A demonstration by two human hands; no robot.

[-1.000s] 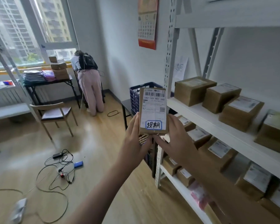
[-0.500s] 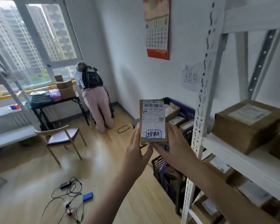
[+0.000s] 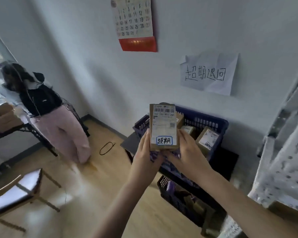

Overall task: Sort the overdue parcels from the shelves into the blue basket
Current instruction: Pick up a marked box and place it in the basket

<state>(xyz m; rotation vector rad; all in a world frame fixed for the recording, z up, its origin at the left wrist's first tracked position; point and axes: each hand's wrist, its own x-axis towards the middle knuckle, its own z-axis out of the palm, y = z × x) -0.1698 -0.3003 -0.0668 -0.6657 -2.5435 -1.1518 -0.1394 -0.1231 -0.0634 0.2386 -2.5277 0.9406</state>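
A small brown parcel (image 3: 163,126) with a barcode label and a blue-framed handwritten sticker stands upright between my hands. My left hand (image 3: 145,152) grips its left edge and my right hand (image 3: 187,152) grips its right edge and bottom. Just behind the parcel sits the blue basket (image 3: 213,122) on a dark stand, with several brown parcels (image 3: 207,140) lying inside. The parcel is held over the basket's near left rim.
A second dark basket (image 3: 179,200) sits lower, under the stand. The white shelf upright (image 3: 282,152) rises at the right. A person (image 3: 46,114) leans at a desk on the left, a chair (image 3: 19,191) stands on the floor, and a handwritten paper sign (image 3: 208,74) hangs on the wall.
The view has moved closer to the blue basket and turned away from the shelves. Both hands still hold the parcel upright, now right in front of the basket.
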